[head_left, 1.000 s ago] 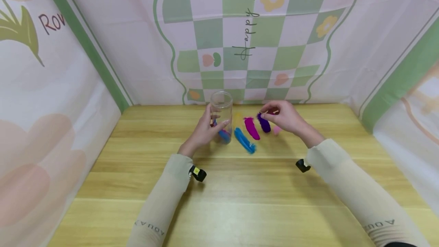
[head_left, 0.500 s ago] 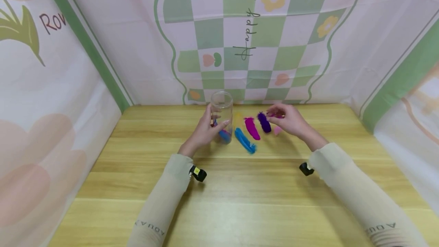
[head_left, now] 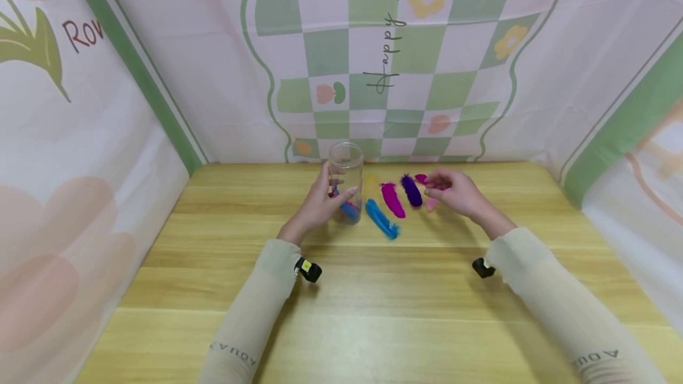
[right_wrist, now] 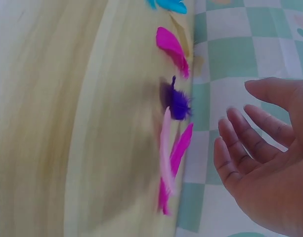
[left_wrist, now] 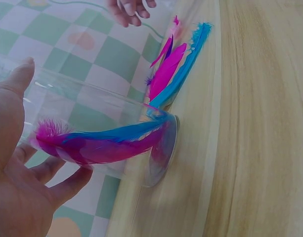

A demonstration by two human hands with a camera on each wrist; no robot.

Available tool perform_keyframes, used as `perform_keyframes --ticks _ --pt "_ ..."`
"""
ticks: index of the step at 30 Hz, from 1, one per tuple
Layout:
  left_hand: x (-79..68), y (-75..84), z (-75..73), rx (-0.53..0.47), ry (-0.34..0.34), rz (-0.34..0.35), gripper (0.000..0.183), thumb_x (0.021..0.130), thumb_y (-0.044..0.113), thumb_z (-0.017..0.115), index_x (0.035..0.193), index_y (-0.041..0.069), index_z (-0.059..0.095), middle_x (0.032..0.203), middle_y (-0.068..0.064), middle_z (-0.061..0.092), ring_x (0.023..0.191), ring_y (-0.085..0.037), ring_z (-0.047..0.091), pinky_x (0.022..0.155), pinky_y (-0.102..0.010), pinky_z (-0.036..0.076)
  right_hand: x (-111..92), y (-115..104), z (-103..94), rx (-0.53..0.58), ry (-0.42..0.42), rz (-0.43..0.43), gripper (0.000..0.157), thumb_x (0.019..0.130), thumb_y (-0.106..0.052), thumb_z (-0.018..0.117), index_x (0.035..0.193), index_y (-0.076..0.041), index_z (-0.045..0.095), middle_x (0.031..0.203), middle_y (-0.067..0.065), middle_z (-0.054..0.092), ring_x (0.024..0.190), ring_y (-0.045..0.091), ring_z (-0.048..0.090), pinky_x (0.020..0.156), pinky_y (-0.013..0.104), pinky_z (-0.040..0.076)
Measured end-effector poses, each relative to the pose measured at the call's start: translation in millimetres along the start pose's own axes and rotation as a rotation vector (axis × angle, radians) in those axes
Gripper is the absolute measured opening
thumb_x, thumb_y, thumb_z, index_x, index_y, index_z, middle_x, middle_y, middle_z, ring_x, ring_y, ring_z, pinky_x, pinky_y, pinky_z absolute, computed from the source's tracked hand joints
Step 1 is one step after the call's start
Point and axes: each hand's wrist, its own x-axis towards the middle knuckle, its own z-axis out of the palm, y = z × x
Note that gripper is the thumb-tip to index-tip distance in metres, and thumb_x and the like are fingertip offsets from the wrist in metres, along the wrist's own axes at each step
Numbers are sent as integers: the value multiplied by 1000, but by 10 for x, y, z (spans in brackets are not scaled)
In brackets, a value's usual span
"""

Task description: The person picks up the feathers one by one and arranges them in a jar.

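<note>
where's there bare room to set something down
The pale wooden table is bare nearer than the slim colourful feathers, between the left beige sleeve and right beige sleeve, and left of the left hand. Crowded: the feather strip from clear cylindrical jar to right hand.

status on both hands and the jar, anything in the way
Left hand grips clear jar; blue and magenta feathers inside. Right hand empty, near loose feathers. Jar open at top, nothing seen in the way.
</note>
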Motion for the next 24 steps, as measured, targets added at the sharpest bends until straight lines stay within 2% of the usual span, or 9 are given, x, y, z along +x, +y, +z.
perform_keyframes --ticks 4,10,13,18,20,24 --pt "1 3 1 -3 -1 0 70 100 34 68 153 27 23 154 -18 40 137 -39 49 103 -56 50 -9 53 0 -2 2 9 35 98 -10 68 127 8 61 118 25 67 107 36 63 85 24 50" --pt "-8 11 -2 6 2 -7 70 100 35 68 153 28 23 154 -16 41 136 -34 50 103 -54 50 -20 146 -18 -25 2 23 34 98 -11 68 126 8 62 117 24 67 106 35 63 84 27 53" --pt "-9 12 -4 5 -2 -6 71 100 36 68 154 28 22 153 -12 41 137 -36 49 104 -55 50 -22 197 -31 -44 5 24 35 98 -11 68 127 8 61 119 26 66 107 36 63 88 35 54" --pt "-6 4 -6 1 -6 4 72 100 39 68 154 27 22 153 -13 41 138 -40 47 104 -56 49 -19 312 -57 -67 16 31 37 99 -11 67 128 10 59 120 29 65 107 41 62 93 49 52" --pt "-4 0 -7 1 -6 6 72 100 39 68 154 27 22 154 -16 40 138 -39 48 104 -56 49 -20 355 -69 -72 24 38 37 98 -11 67 128 10 59 119 30 65 107 41 62 93 50 52" --pt "-3 -4 -9 1 -5 10 71 100 38 68 154 27 22 155 -17 39 137 -38 48 104 -56 49 -24 402 -92 -63 39 57 37 98 -9 68 128 10 59 121 32 64 108 42 62 90 43 52"
